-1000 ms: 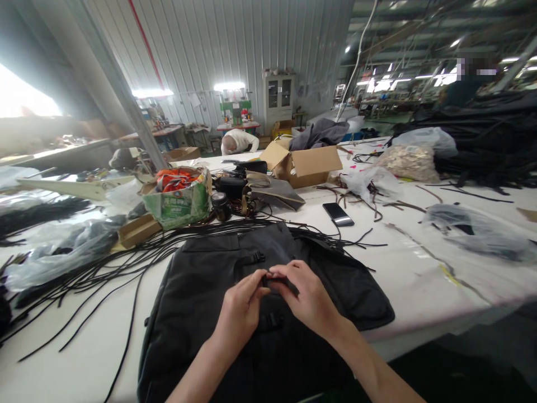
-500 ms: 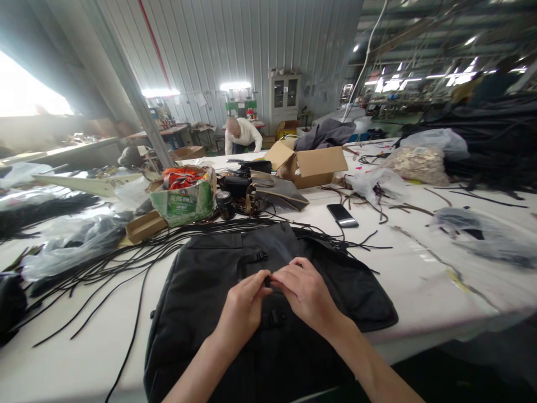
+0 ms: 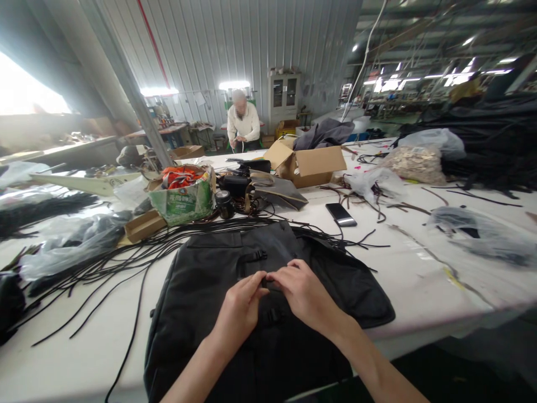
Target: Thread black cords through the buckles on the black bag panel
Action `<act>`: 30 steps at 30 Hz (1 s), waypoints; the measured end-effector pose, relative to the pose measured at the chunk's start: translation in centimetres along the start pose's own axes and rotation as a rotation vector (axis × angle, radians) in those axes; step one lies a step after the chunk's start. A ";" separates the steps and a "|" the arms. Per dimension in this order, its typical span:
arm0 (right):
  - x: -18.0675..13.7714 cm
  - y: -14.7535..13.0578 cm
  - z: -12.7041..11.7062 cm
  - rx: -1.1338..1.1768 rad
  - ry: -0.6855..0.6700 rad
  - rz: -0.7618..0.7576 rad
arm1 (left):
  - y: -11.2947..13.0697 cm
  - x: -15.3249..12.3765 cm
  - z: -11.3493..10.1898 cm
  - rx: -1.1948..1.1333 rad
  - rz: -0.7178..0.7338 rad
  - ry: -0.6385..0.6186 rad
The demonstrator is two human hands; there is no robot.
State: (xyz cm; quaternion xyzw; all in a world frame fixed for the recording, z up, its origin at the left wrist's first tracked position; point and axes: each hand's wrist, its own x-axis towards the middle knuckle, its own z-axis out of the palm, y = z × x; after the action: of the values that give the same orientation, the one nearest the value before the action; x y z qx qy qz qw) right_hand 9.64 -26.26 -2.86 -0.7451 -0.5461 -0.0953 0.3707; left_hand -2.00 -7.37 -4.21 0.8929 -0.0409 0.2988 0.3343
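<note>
Black bag (image 3: 218, 313), matte woven fabric, flat on white table (image 3: 419, 268) under my hands. Left hand (image 3: 240, 309) and right hand (image 3: 302, 295) meet fingertip to fingertip, pinching a small black strap piece (image 3: 265, 283). Thin black cords (image 3: 126, 263) beyond left hand.

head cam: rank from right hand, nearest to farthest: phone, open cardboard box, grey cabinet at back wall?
From the right hand:
1. Black smartphone, flat on the white table, beyond and right.
2. Open brown cardboard box, farther back on the table.
3. Grey glass-door cabinet, against the back wall.
</note>
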 end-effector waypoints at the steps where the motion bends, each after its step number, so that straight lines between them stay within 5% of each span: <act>1: 0.1 0.1 0.1 -0.015 0.008 -0.014 | -0.1 0.0 0.0 0.006 -0.003 0.003; 13: 0.7 -1.0 1.4 -0.127 0.217 -0.027 | -0.2 -0.1 -0.2 -0.001 -0.055 0.014; 23: 0.9 -1.1 1.5 -0.165 0.045 -0.063 | -1.0 -0.5 -0.2 -0.003 -0.091 0.016; 30: 1.5 -1.8 1.4 -0.249 0.044 -0.064 | -1.1 -0.9 -0.1 0.000 -0.113 -0.004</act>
State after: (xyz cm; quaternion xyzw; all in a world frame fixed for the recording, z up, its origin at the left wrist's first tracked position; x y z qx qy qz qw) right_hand 8.27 -23.96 -2.23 -0.7653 -0.5454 -0.1904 0.2840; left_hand -2.46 -6.56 -5.33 0.8944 0.0089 0.2775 0.3508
